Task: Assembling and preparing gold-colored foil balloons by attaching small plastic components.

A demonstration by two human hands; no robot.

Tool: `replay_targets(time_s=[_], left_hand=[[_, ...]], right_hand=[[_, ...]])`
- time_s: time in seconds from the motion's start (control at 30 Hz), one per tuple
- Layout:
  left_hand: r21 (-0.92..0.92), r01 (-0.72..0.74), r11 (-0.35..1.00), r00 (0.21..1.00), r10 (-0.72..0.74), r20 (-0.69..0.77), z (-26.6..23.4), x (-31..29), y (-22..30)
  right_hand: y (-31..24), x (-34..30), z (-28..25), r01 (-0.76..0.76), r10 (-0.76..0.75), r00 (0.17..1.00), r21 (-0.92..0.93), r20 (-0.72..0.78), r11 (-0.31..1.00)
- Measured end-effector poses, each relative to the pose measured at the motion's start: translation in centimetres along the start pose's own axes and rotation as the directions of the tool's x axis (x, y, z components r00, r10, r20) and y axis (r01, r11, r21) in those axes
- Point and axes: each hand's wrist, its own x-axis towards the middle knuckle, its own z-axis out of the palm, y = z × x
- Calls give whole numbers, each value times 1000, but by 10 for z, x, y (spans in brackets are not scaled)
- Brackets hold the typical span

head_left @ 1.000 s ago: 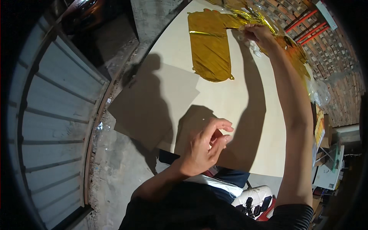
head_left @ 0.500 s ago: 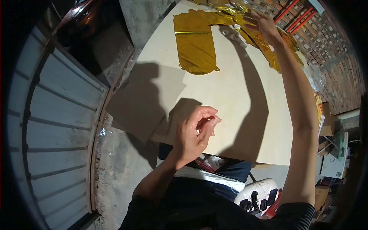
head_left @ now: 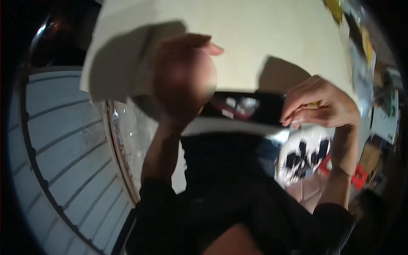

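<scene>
My left hand [head_left: 180,80] is raised over the near left part of a pale tabletop [head_left: 255,29]. Blur covers most of it, so how its fingers are bent does not show. To the right, my right hand [head_left: 325,104] hangs at the table's near edge with its fingers drawn together in a pinch. A small yellow spot shows between those fingers, too small to name. A bit of gold foil [head_left: 334,9] is visible at the table's far right edge.
Grey ribbed metal panels [head_left: 63,144] stand on the left. Right of my lap is a white seat [head_left: 291,170] bearing several black devices [head_left: 301,157]. A red plastic object [head_left: 359,176] and a cardboard box [head_left: 369,155] sit farther right. Clear plastic wrap [head_left: 361,80] lies along the table's right side.
My right hand has come back from the gold foil to the near edge, its fingers now pinched. The view has tipped down toward my lap, leaving most of the foil out of sight.
</scene>
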Motion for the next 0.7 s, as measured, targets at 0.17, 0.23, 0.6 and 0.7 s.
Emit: replay_targets(time_s=[0.17,0.23,0.6,0.7], left_hand=[[119,-21,993,960,-13,280,30,-67,-2],[331,273,903,809,-402,429,36,-85,-9],[776,179,605,284,-787,548,18,-141,-89],[800,221,559,169,-829,533,21,-142,-93]], right_hand=[[88,-59,83,-483,434,836,-74,-335,873],[123,-60,103,-479,436,834,-51,-339,876],[208,-9,143,-471,400,873,-269,-280,840],[210,-2,138,-460,416,886,-262,-206,849]])
